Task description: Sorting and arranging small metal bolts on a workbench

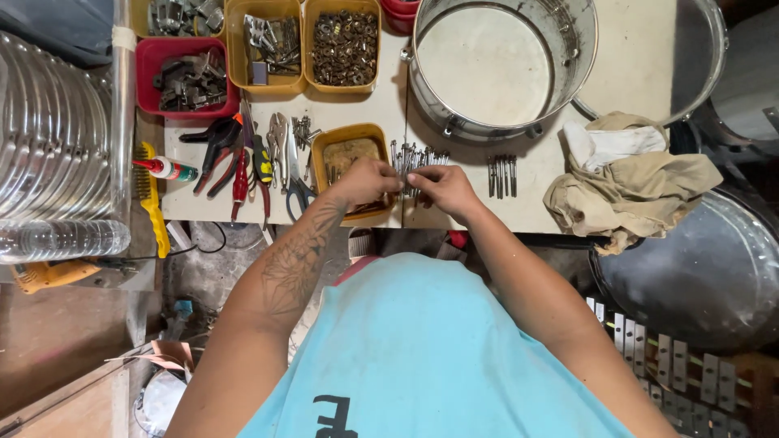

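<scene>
Both hands meet at table [454, 207] front edge; left hand [363, 182] & right hand [442, 186] pinch small metal bolts [406, 174] between fingertips; exact piece too small to tell; more bolts [418, 156] lie just behind hands; yellow tray [350, 150] under left hand; bolt row [501, 174] right of hands; steel drum [499, 65] beyond.

I held my left hand [363, 180] and right hand [444, 188] close together out in front, forearms angled inward, fingers curled and pinching, my left forearm tattooed.
</scene>
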